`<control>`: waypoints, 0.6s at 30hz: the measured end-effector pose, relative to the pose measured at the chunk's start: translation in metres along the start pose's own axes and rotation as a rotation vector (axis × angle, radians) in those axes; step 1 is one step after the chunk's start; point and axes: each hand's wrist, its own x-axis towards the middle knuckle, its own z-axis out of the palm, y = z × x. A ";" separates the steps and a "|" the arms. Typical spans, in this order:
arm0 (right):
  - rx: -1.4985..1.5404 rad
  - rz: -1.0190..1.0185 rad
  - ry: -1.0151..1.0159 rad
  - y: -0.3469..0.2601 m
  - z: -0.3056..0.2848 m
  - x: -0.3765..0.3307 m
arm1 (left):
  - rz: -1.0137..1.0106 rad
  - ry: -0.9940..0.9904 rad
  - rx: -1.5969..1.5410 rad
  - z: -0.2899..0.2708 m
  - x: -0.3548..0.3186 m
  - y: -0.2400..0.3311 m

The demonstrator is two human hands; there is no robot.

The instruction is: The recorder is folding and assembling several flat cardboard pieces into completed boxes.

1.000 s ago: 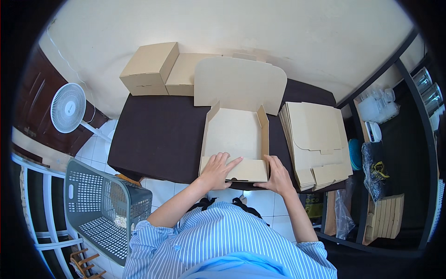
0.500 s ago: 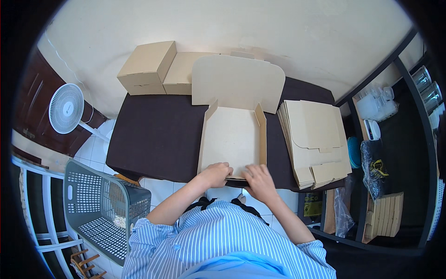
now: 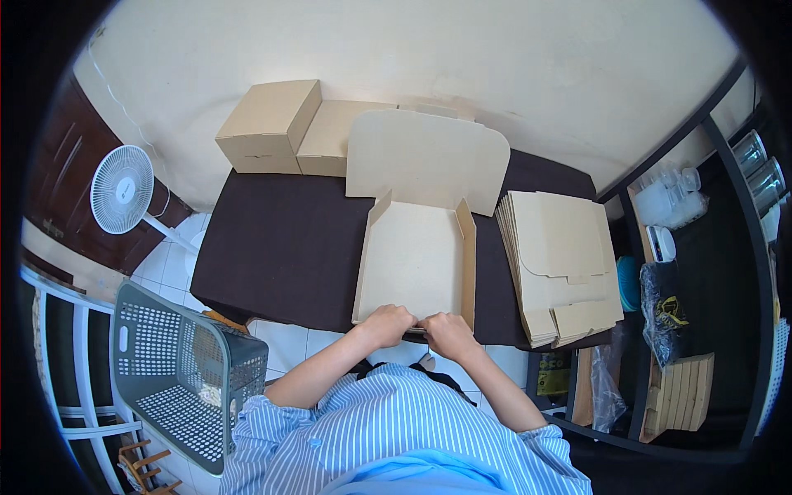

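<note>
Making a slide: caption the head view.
Left hand and right hand grip the near edge of an open cardboard box, stacked flat cardboard alongside.

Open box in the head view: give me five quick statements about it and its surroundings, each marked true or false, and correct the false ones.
1. The left hand and the right hand are both at the near edge of the open box. True.
2. The lid is folded down over the box. False: the lid is raised at the far side.
3. A stack of flat cardboard lies to the right of the open box. True.
4. The fan stands to the right of the table. False: the white fan is to its left.
5. The tablecloth is dark. True.
</note>
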 end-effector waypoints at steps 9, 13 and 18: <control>0.302 -0.085 0.270 0.020 -0.042 -0.004 | 0.083 0.188 -0.557 -0.042 -0.013 -0.012; 0.418 0.040 0.737 0.069 -0.049 0.020 | -0.155 0.840 -0.422 -0.053 -0.002 -0.059; 1.139 0.353 0.663 0.131 -0.043 0.078 | -0.404 0.974 -0.990 -0.035 0.045 -0.136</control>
